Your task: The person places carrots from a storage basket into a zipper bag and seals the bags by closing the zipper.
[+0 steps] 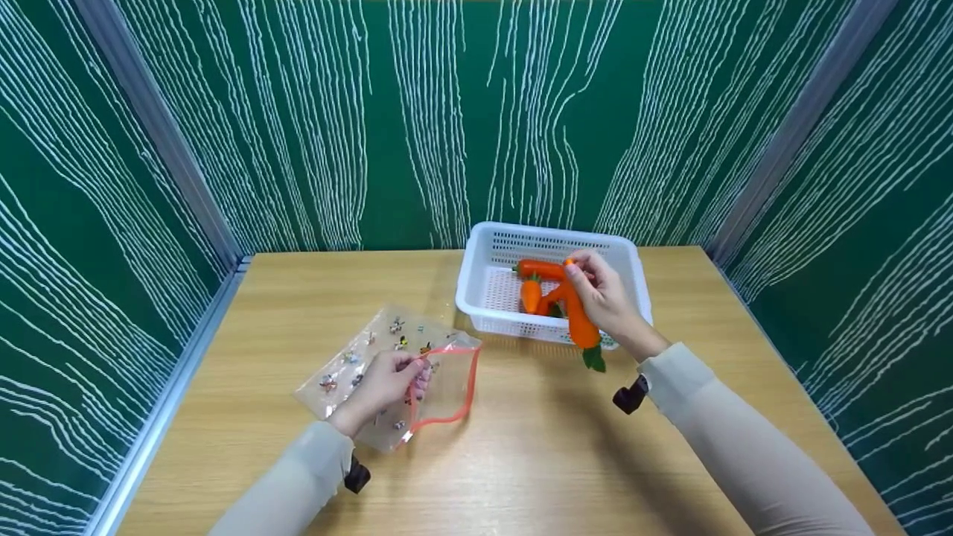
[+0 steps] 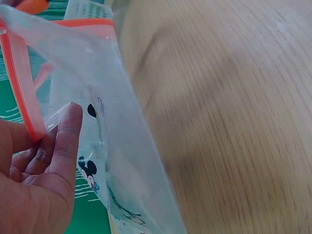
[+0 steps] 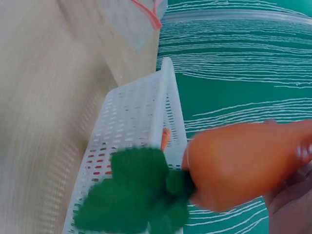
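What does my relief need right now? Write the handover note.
Left hand: pinches the orange zip edge of the clear printed bag, its mouth held open on the table.
Right hand: grips one toy carrot, lifted over the white basket, leaves toward the bag.
Done: one carrot out of the basket.
Left: no carrot is in the bag; other carrots remain in the basket.
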Available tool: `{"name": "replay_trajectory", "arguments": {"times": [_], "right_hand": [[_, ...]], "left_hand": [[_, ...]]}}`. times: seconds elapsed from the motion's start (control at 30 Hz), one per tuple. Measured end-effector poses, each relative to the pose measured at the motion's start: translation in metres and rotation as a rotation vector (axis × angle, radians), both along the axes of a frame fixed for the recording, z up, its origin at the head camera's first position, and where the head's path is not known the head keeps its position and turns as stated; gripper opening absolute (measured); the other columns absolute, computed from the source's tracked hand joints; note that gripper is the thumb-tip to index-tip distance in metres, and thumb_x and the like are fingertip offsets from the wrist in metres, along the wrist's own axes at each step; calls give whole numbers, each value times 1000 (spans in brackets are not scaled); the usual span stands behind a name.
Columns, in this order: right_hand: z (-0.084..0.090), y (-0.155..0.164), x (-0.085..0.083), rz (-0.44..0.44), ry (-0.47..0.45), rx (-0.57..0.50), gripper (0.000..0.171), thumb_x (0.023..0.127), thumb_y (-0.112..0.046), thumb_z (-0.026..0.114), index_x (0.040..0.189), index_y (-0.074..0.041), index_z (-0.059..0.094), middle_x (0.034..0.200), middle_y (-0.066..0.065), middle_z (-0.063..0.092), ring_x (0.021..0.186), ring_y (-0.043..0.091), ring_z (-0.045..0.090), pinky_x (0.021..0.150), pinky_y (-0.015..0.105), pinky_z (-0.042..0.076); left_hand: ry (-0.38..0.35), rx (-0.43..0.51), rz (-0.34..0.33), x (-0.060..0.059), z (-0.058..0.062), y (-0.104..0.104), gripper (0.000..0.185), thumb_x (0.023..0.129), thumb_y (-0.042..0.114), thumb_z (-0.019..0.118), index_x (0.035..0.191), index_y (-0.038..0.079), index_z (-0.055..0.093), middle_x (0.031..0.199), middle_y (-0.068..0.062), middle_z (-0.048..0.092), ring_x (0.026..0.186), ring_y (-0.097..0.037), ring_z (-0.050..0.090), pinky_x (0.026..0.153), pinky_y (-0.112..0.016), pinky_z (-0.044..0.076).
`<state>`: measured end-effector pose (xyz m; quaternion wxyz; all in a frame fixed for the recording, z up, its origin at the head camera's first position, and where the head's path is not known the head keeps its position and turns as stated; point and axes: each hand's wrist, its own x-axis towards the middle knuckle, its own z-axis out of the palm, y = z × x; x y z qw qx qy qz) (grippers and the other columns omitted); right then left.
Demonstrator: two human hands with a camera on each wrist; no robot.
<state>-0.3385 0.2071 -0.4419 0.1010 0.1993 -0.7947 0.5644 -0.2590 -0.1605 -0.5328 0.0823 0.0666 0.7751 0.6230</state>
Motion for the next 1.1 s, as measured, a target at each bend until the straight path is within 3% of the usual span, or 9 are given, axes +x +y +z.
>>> {"name": "replay_trajectory", "arguments": {"times": [0.07,0.3,0.5,0.67,0.8,0.9,1.1], "right_hand": [[-2,-1,2,12,-10,37,20,115,-16,54,127,-1,58,112,8,59,99,24,59,82,21,52],[-16,-4,8,102,-73,103,24,112,-22,63,113,-1,73,100,18,71,91,30,65,80,25,57],[-28,-8,16,142,-157,204,29,109,-28,69,108,-1,79,92,19,75,78,22,64,70,23,56],[-36,-15,20,234,-153,252,25,109,-23,68,98,-3,76,83,15,70,73,18,60,66,21,51],[-42,-19,24,323,-178,269,19,111,-21,65,105,-6,74,80,11,66,71,18,61,67,23,53],[-47,-20,27,368,-207,285,19,111,-25,64,109,-9,73,79,16,65,67,18,62,65,24,56],[-57,-22,31,392,-272,336,28,110,-38,65,100,-12,70,81,24,63,63,18,60,64,24,54]], "left_hand": [[5,6,-4,0,0,0,25,111,2,54,110,-16,71,86,-12,73,67,-7,67,63,-19,59],[6,-19,6,2,-1,2,25,111,2,54,110,-15,72,84,-9,72,68,-9,67,64,-20,60],[13,-17,-1,2,1,3,25,111,3,54,108,-13,73,85,-13,73,70,-10,67,65,-21,60],[18,8,-18,2,3,3,27,112,5,56,103,-15,72,86,-14,73,72,-11,68,68,-23,61],[29,-1,-13,1,2,4,26,111,5,56,103,-15,72,86,-13,74,72,-11,69,68,-23,62],[27,-5,-9,1,2,6,26,111,4,56,102,-14,72,85,-13,73,71,-11,68,68,-23,62],[27,-3,-15,2,2,10,26,112,4,56,102,-14,72,87,-16,74,73,-12,68,68,-23,62]]}}
